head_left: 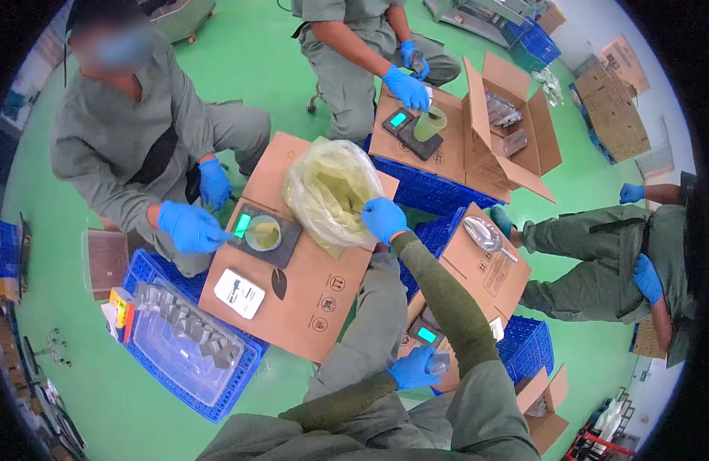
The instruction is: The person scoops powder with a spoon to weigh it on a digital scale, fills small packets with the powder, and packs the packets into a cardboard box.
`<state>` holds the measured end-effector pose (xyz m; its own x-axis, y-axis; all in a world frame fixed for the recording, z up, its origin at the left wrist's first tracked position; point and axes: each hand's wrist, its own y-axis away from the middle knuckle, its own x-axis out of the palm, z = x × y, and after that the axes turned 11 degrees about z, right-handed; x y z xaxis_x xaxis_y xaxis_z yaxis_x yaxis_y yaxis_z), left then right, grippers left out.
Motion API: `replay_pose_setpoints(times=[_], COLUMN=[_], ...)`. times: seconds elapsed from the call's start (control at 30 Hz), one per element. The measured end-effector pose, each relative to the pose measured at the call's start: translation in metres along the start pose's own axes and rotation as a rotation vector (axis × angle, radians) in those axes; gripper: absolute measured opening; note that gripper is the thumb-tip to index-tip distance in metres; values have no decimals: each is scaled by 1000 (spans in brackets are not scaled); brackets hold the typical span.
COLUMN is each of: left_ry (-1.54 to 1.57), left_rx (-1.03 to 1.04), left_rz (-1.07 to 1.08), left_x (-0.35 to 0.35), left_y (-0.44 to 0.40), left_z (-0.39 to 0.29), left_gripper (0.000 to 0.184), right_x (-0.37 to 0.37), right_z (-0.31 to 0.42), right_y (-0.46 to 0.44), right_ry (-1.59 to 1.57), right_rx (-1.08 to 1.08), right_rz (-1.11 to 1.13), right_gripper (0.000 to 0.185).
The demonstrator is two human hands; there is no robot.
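Observation:
My left hand, in a blue glove, is closed around a small clear cup, near a scale with a lit display. My right hand, also gloved, reaches to the right rim of a clear plastic bag of yellow-green powder. Its fingers are closed at the rim, and what they grip is too small to make out. Left of the bag, a cup of pale powder stands on a black scale. A white device lies on the cardboard.
A seated co-worker's gloved hand is beside the cup at left. Another co-worker works at a second scale and open carton. A metal scoop lies at right. A blue crate with a lidded tray stands lower left.

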<state>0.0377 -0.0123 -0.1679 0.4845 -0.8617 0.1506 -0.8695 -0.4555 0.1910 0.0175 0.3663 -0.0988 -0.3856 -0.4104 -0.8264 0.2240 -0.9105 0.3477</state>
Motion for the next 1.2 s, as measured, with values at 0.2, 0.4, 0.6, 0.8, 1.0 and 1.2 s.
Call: replay_pose_setpoints(times=[0.2,0.4,0.6,0.8,1.0,1.2], left_ry=[-40,-160,-74,-235,-175,-173], left_rx=[-80,21,77,119,106,143], left_rz=[45,-49,-87,-149,-143,-77], left_x=[-13,-16,-10,-17,-22,-13], left_y=[12,15,12,18,25,17], left_z=[-26,-29,-15,-27,-42,3], left_gripper=[67,51,44,47,49,47], right_x=[-10,-17,-24,-30,-25,-25], right_z=[-12,-12,-5,-3,-7,-17], right_y=[19,33,43,46,44,43], right_ry=[-307,-367,-423,-493,-578,-660], right_rx=[106,115,105,52,29,-18], right_rz=[-28,-91,-119,-131,-150,-110], right_gripper=[27,27,28,29,30,31])
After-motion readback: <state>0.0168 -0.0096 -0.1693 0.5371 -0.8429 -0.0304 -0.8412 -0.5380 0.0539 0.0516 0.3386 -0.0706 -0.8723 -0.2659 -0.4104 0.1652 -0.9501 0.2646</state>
